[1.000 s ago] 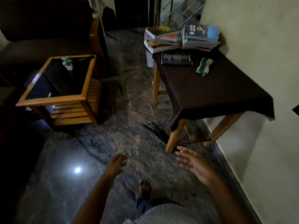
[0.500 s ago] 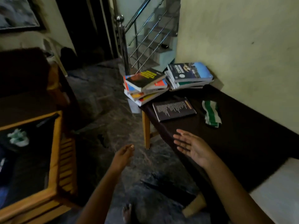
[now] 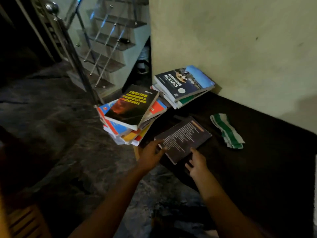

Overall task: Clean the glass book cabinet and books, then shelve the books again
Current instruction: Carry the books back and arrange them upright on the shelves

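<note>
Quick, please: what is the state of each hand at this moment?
Left hand: open, fingers on the near-left corner of the dark book, no grip yet.
Right hand: open, fingertips at the book's near edge.

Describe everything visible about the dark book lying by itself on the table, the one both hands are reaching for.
The dark book is a thin paperback lying flat, alone, turned at an angle on the dark tablecloth. Its upturned cover is black with rows of small pale print and an orange strip by one edge. The left hand touches its near left corner, the right hand its near edge. It is closed. The green and white cloth lies apart to its right.
</note>
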